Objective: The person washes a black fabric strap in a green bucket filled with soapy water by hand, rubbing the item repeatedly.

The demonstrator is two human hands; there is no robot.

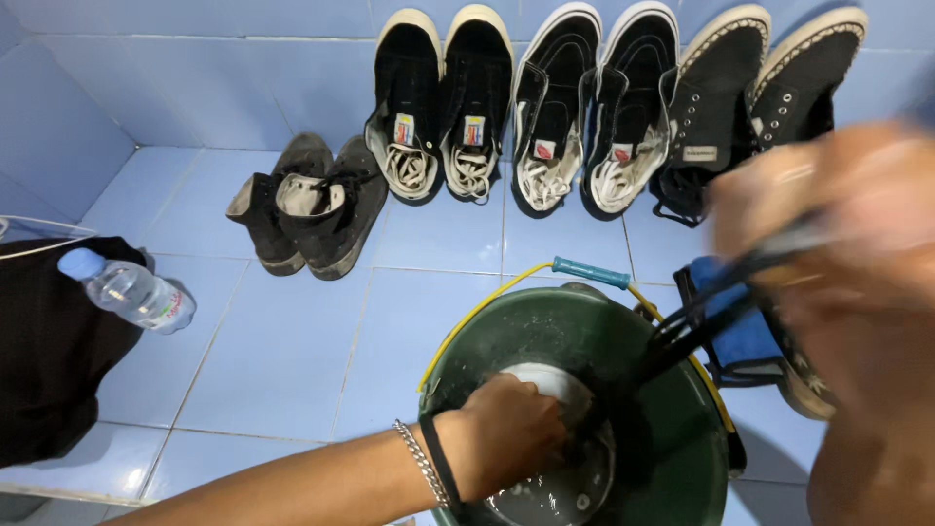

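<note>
- Left hand (502, 433): bare, no glove; the forearm is bare, with no sleeve in view.
- Left wrist: carries a silver-coloured chain bracelet (421, 462) with small, closely set links.
- Left wrist, next to the bracelet on the hand side: a thin black band (440, 468) circles it.
- Right hand (842, 209): bare, heavily blurred; a pale ring-like band seems to sit on one of the fingers, detail unclear.
</note>
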